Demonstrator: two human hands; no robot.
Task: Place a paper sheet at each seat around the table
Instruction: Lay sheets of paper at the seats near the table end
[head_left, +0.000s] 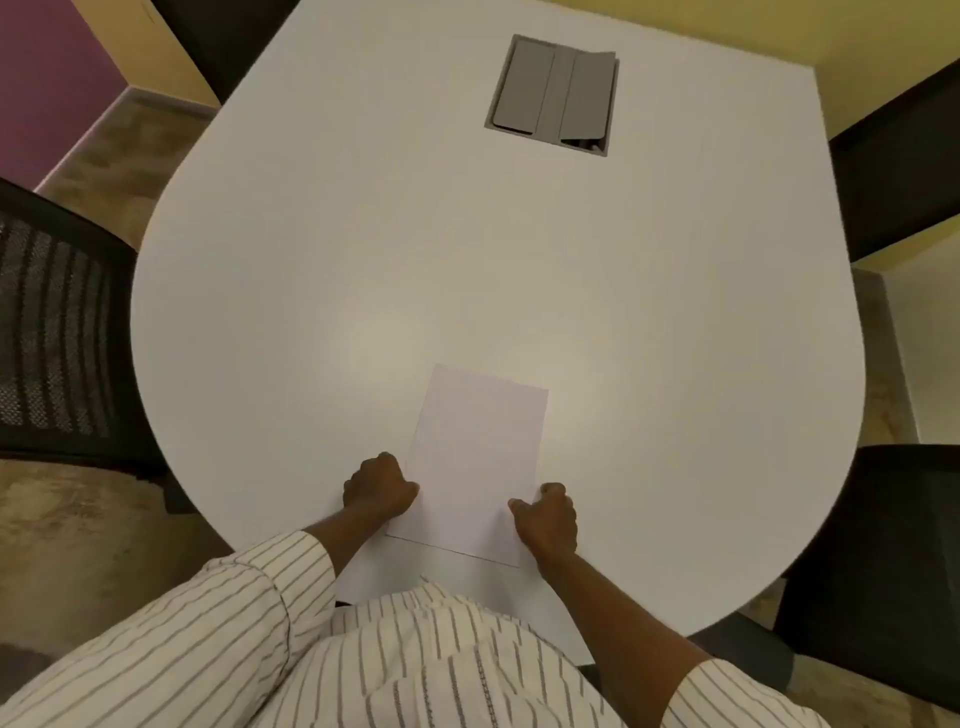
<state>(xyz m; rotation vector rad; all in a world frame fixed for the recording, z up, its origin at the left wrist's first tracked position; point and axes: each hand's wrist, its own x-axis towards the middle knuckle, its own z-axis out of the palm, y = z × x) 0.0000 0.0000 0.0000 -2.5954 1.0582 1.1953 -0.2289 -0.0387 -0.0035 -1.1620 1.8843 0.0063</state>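
Paper sheet (475, 462) lies flat on the white table (363, 260), close to the near rounded edge at six o'clock, its long sides running away from the person and tilted a little clockwise. Both hands rest at its near end: the left hand (378, 488) sits curled at the sheet's left edge, fingers folded under and thumb touching the paper, and the right hand (545, 514) is curled at the right edge near the lower corner, thumb pressing on the sheet. Whether either hand truly pinches the paper or only rests on it cannot be told. Striped sleeves (234, 623) are rolled back from the forearms. At nine o'clock a black mesh-backed chair (57, 332) stands touching or just beside the table rim. At four o'clock a second dark chair (883, 561) is tucked near the edge. Well beyond the sheet, at twelve o'clock, a grey cable hatch (553, 96) with two flaps is set into the tabletop. Dark chair backs show at the far corners, against yellow walls.
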